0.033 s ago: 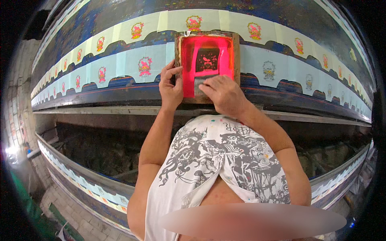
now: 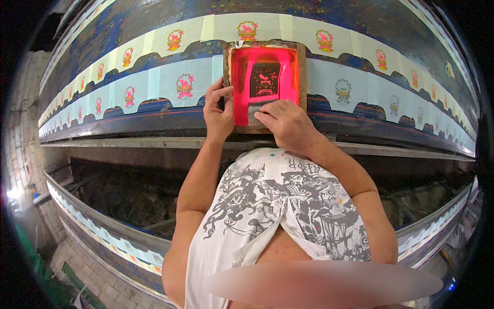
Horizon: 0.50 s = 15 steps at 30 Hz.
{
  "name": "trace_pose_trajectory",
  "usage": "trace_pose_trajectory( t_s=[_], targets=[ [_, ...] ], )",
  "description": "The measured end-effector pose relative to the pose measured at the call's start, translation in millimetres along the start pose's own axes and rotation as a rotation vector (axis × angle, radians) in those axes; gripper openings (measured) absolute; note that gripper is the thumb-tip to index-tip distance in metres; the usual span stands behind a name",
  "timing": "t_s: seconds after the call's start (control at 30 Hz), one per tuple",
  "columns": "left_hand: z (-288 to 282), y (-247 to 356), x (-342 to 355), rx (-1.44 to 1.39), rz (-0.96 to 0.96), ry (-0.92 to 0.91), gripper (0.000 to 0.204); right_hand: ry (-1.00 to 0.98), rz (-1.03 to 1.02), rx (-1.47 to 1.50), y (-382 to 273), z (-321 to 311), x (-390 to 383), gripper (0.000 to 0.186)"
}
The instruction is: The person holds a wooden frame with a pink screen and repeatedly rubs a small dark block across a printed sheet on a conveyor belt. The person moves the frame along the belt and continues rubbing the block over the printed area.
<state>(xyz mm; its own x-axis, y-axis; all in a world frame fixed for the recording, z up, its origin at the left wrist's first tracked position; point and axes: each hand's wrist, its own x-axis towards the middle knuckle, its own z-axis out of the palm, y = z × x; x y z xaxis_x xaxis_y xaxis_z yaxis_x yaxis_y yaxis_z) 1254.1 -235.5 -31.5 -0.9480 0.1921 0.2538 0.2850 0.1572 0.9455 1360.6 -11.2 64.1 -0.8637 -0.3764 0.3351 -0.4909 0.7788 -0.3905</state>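
Observation:
A wooden screen-printing frame (image 2: 303, 77) lies on the row of pale blue fabric pieces (image 2: 162, 77) in front of me. Bright pink ink (image 2: 290, 85) coats its mesh around a dark rectangular window (image 2: 261, 72) with a small pink design. My left hand (image 2: 219, 110) is closed on the frame's left edge, thumb and fingers curled against the wood. In its near part, my right hand (image 2: 290, 123) grips a grey squeegee (image 2: 254, 112) just below the window. The squeegee's right portion is hidden behind my fingers.
Pieces left of the frame carry pink-and-dark prints; those to its right show grey outline prints (image 2: 343, 91). Beyond runs a pale yellow row (image 2: 298, 28) with coloured prints. The table's near ledge (image 2: 128, 142) borders a dark gap, and another fabric-lined table (image 2: 103, 221) stands behind me.
My right hand and the squeegee have shifted slightly toward me, and more of the window's lower part shows. My left hand keeps its place on the frame.

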Motion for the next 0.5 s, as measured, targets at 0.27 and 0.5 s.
trace_pose_trajectory(
  t_s=[0.27,0.5],
  targets=[
    [-11.4,1.4,-2.1,0.035,0.050,-0.009,0.029,-0.042,0.084,0.086,57.4,-27.6,59.4,0.032],
    [-29.6,-5.6,-2.4,-0.017,0.071,0.007,0.032,0.117,0.142,-0.183,45.2,9.1,83.2,0.046]
  ],
)
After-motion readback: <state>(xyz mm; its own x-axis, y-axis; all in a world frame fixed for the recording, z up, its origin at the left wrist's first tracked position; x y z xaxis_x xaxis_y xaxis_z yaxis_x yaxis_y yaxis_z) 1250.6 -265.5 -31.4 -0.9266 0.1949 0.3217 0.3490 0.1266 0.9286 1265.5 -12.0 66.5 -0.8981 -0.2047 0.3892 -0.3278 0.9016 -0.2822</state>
